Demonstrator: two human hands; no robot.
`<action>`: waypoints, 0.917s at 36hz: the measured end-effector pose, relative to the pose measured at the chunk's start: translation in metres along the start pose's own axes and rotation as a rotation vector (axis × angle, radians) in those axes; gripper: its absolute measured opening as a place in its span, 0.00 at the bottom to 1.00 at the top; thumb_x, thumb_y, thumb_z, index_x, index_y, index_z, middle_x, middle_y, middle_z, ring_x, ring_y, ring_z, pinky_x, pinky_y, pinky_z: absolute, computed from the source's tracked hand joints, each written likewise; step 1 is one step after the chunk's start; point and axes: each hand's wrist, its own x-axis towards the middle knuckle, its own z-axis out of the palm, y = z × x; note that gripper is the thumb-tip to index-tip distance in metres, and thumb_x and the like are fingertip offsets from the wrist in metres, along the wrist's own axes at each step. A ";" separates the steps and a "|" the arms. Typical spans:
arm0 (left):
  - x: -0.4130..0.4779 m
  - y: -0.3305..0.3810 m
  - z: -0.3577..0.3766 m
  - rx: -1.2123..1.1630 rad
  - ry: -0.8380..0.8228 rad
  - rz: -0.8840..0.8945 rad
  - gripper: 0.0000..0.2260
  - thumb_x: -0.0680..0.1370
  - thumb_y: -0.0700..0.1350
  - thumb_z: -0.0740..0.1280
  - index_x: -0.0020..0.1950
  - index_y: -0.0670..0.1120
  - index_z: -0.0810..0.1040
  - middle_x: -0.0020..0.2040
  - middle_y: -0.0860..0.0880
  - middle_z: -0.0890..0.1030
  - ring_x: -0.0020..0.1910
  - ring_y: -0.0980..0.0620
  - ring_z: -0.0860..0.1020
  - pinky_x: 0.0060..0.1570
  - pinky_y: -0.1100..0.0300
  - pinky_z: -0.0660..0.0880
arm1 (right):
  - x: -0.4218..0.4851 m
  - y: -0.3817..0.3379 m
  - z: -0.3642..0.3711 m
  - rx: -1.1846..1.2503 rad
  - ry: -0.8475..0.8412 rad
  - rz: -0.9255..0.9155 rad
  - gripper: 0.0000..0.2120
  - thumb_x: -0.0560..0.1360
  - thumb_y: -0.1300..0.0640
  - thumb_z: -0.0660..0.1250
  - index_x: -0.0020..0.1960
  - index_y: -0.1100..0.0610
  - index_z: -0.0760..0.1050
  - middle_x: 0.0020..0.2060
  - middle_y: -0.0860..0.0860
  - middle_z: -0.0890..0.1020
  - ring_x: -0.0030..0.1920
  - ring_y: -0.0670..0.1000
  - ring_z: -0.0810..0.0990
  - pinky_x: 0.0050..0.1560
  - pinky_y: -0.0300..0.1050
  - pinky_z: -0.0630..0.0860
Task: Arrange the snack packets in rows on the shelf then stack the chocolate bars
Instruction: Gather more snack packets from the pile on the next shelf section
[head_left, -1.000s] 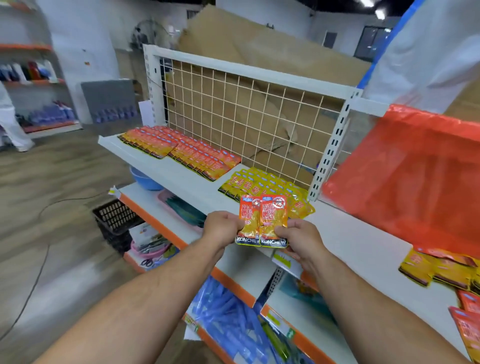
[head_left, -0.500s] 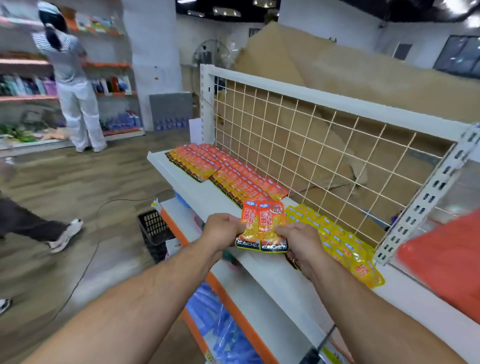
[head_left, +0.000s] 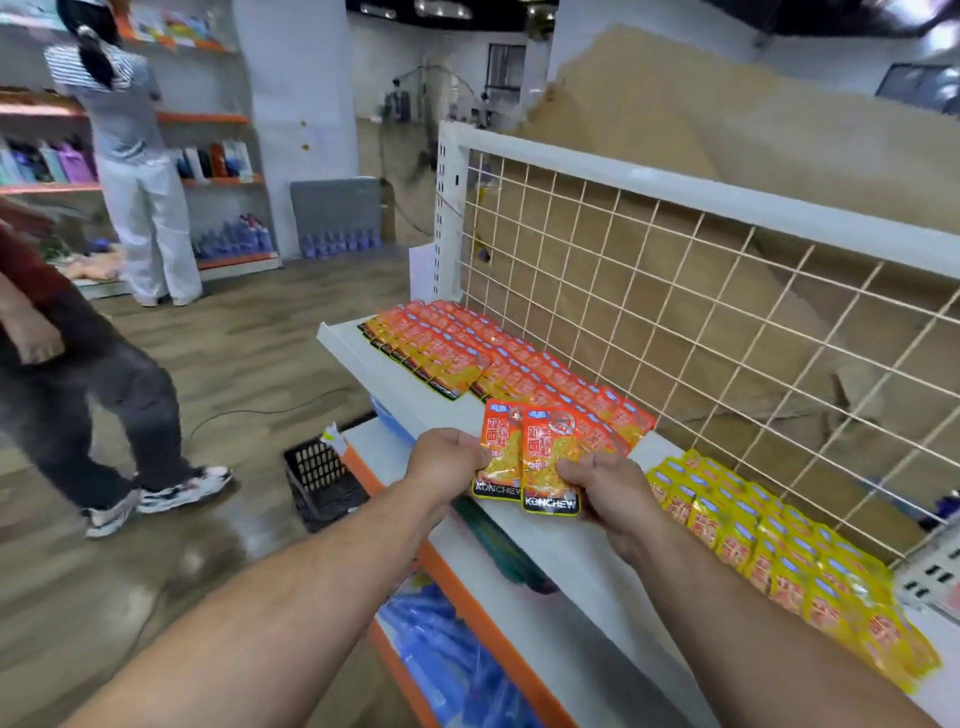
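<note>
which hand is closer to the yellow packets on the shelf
Right. The right hand is just beside the yellow packets; the left hand is farther off, on the far side of the orange packets both hands hold.

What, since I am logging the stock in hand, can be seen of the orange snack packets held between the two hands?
Two glossy orange snack packets show, fanned so the right one overlaps the left; whether more hide behind cannot be told. Each has a blue tab on top, a yellow picture lower down and a black band reading KONCHEW. They are upright, facing the camera, above the white metal shelf. The left hand pinches their left edge, the right hand their lower right corner.
</note>
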 end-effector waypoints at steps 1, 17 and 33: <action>0.010 0.002 -0.007 0.008 -0.011 0.001 0.08 0.73 0.35 0.72 0.37 0.44 0.79 0.37 0.43 0.82 0.36 0.46 0.80 0.40 0.53 0.79 | 0.003 -0.002 0.009 0.003 0.007 -0.001 0.15 0.71 0.57 0.77 0.37 0.53 0.69 0.35 0.55 0.69 0.35 0.53 0.70 0.36 0.48 0.66; 0.117 0.023 -0.075 0.145 -0.154 0.031 0.08 0.74 0.35 0.73 0.36 0.44 0.78 0.30 0.48 0.76 0.27 0.53 0.72 0.29 0.65 0.68 | 0.061 -0.015 0.093 0.062 0.147 0.022 0.14 0.73 0.57 0.76 0.39 0.54 0.69 0.36 0.56 0.69 0.34 0.51 0.65 0.33 0.44 0.62; 0.212 0.051 -0.033 0.404 -0.217 0.076 0.07 0.75 0.39 0.70 0.38 0.45 0.76 0.37 0.47 0.78 0.37 0.48 0.78 0.44 0.55 0.80 | 0.147 -0.033 0.092 0.023 0.201 0.057 0.18 0.69 0.54 0.77 0.32 0.51 0.68 0.28 0.52 0.69 0.27 0.50 0.65 0.30 0.42 0.61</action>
